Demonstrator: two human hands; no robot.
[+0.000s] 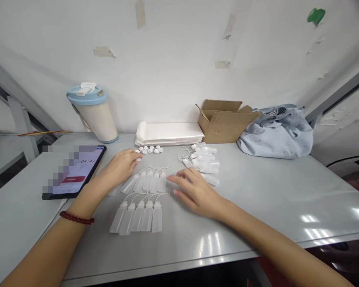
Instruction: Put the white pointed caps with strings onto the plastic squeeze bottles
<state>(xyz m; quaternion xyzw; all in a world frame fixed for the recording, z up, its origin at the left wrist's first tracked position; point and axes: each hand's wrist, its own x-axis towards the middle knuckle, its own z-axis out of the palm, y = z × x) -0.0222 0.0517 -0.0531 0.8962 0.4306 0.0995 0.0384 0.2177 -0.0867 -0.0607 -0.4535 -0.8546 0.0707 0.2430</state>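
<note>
My left hand (122, 165) reaches to the left end of a cluster of small white caps (150, 149), its fingers pinched together at a small white cap (138, 159). My right hand (197, 193) is open, fingers apart; its index fingertip is at the rightmost bottle (162, 183) of the upper row, and I cannot tell whether they touch. Translucent squeeze bottles with thin strap-like tails lie in two rows, the lower row (137, 217) nearer me. The left end of the upper row is partly hidden behind my left wrist. More bottles (205, 161) lie piled beyond my right hand.
A stack of white padded envelopes (170, 133) lies against the wall, with an open cardboard box (227, 123) and a grey-blue cloth bag (277, 133) to its right. At left are a tumbler (95, 115) and a phone (74, 171) with a cable on the grey table (242, 231).
</note>
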